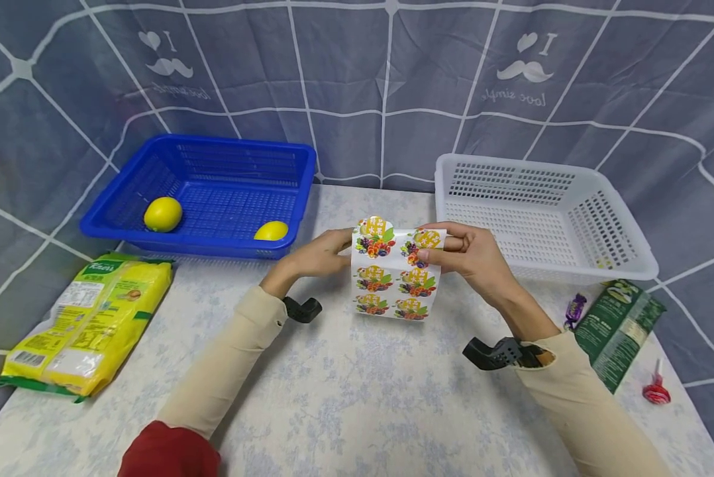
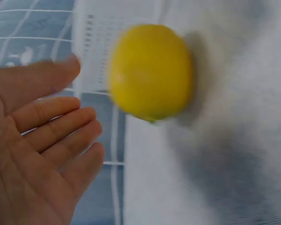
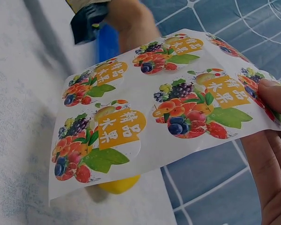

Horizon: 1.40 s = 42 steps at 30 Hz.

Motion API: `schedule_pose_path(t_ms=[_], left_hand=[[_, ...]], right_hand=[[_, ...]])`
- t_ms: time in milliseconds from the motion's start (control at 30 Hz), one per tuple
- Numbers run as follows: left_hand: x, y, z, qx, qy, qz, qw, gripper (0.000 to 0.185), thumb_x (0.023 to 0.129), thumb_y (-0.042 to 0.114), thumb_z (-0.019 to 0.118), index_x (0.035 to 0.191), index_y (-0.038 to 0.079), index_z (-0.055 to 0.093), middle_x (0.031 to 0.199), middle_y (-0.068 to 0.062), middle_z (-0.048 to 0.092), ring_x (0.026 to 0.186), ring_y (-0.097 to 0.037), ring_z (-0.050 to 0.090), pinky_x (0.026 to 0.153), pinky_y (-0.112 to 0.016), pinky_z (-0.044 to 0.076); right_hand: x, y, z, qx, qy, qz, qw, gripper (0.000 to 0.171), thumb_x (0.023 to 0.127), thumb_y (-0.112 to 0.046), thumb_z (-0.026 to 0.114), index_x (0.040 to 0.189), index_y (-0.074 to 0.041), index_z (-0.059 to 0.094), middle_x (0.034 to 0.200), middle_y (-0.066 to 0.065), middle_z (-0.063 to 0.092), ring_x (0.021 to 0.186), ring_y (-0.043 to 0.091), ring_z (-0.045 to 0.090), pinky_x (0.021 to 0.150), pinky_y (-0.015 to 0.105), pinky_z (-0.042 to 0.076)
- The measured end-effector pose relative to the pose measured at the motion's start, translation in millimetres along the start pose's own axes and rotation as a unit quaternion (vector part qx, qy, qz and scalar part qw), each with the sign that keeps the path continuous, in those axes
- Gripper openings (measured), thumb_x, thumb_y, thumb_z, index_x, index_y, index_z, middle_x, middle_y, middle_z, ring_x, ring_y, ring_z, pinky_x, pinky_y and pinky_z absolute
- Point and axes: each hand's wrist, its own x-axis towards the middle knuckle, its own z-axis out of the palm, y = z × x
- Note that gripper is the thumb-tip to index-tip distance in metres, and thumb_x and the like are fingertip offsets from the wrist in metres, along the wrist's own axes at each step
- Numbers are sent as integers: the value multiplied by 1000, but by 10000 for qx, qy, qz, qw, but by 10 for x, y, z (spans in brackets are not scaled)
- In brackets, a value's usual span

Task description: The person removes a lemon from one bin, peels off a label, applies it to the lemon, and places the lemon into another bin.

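Note:
A sheet of fruit stickers (image 1: 395, 278) hangs upright over the middle of the table. My right hand (image 1: 436, 249) pinches its top right corner between thumb and fingers; in the right wrist view the thumb tip (image 3: 275, 93) presses on the sheet (image 3: 150, 112). My left hand (image 1: 333, 250) is at the sheet's left edge. The left wrist view shows its palm (image 2: 42, 140) open with straight fingers, holding nothing. A yellow lemon (image 2: 150, 70) lies on the table just beyond those fingers. The sheet hides that lemon in the head view, and only its underside (image 3: 116, 186) peeks out below the sheet.
A blue basket (image 1: 196, 246) at the back left holds two lemons (image 1: 163, 214) (image 1: 271, 230). A white basket (image 1: 571, 270) stands at the back right. A yellow packet (image 1: 89, 318) lies at left. A green packet (image 1: 616, 328), a purple sweet (image 1: 574, 309) and a red lollipop (image 1: 656, 392) lie at right.

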Motion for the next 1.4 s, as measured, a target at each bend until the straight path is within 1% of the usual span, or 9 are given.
schedule_pose_path(t_ms=[133, 233, 300, 433, 600, 867, 1033, 1167, 1400], left_hand=[[-54, 230, -151, -247, 616, 148, 9977, 36, 103, 5, 45, 137, -1, 54, 140, -15, 55, 131, -25, 49, 109, -35, 39], [-98, 424, -249, -579, 1212, 277, 9906, 34, 104, 7, 45, 136, 0, 57, 137, -13, 58, 127, -22, 53, 107, -34, 41], [-120, 539, -284, -882, 1409, 401, 9853, 32, 104, 11, 48, 131, 0, 61, 130, -11, 63, 122, -19, 57, 105, -33, 43], [-144, 699, -284, -1086, 1265, 393, 9852, 30, 102, 17, 56, 125, 2, 66, 123, -9, 68, 111, -16, 64, 98, -32, 49], [-148, 750, -231, -1020, 1133, 175, 9882, 27, 97, 15, 64, 119, 2, 70, 116, -8, 71, 99, -15, 70, 89, -33, 54], [-135, 752, -196, -1303, 1298, 492, 9817, 17, 94, 9, 68, 107, 1, 75, 105, -7, 74, 92, -18, 71, 84, -34, 57], [-138, 767, -204, -1324, 1562, 605, 9769, 16, 94, 11, 68, 104, 1, 76, 100, -6, 75, 91, -17, 71, 83, -33, 56], [-149, 783, -220, -1347, 1715, 602, 9741, 16, 93, 11, 69, 103, 1, 76, 97, -8, 75, 90, -17, 71, 83, -34, 56], [-155, 785, -230, -1292, 1732, 514, 9750, 17, 94, 10, 67, 105, -1, 75, 98, -9, 75, 90, -17, 71, 85, -34, 55]], right_hand=[[1, 1, -1, 84, -14, 26, 10000, 46, 86, -12, 78, 128, -3, 61, 94, 1, 76, 83, 16, 71, 68, 29, 56], [5, 7, 1, 91, -35, 17, 10000, 46, 86, -13, 78, 128, -3, 62, 94, 1, 76, 83, 16, 71, 68, 30, 56], [6, 11, 0, 55, -34, 11, 10000, 46, 86, -13, 78, 128, -3, 62, 94, 1, 76, 84, 16, 71, 69, 30, 56], [4, 16, 0, 80, -28, 9, 10000, 46, 86, -12, 77, 128, -2, 61, 94, 0, 76, 86, 16, 71, 71, 31, 57], [5, 19, 13, 139, -46, 14, 9999, 44, 86, -12, 78, 126, -2, 62, 95, 2, 76, 85, 17, 71, 70, 30, 57], [-11, 31, 14, 91, -14, 96, 9999, 46, 86, -13, 78, 128, -3, 61, 93, 1, 76, 81, 15, 70, 67, 28, 56], [-20, 68, -14, 123, 56, 278, 9995, 53, 86, -11, 76, 134, -1, 56, 92, -4, 75, 82, 12, 70, 65, 25, 55], [-33, 109, -39, 492, 8, 642, 9967, 57, 88, -8, 74, 139, 0, 50, 92, -4, 75, 81, 11, 71, 61, 24, 55], [-64, 245, -53, 1205, -590, 1204, 9836, 55, 90, -3, 70, 139, 4, 46, 96, 5, 75, 81, 21, 73, 65, 38, 60]])
